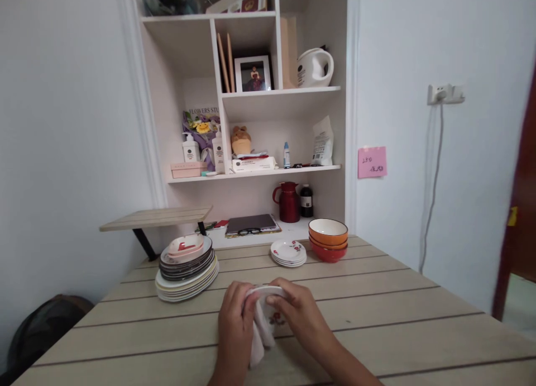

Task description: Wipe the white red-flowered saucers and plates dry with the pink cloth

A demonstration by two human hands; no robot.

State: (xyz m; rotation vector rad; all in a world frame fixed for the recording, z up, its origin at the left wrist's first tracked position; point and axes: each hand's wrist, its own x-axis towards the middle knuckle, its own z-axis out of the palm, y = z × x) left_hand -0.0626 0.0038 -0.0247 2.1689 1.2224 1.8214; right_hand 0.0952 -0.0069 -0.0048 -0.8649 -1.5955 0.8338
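A small white plate point(276, 319) with red flowers is held tilted up on edge between both hands, above the near part of the table. My right hand point(301, 313) grips its right rim, thumb on the near side. A pale cloth point(257, 341) hangs from my left hand point(237, 319), whose closed fingers press it against the plate's left edge. Part of the plate is hidden behind the cloth and fingers. Just beyond my hands lies a short stack of similar flowered plates point(288, 252).
Left on the wooden table point(377, 330) stands a tall stack of plates point(188, 282) topped by small dishes point(185, 245). Orange and red bowls point(329, 243) are stacked at the right. Behind are a raised wooden shelf point(157, 217), a red jug point(288, 201) and a laptop point(252, 224).
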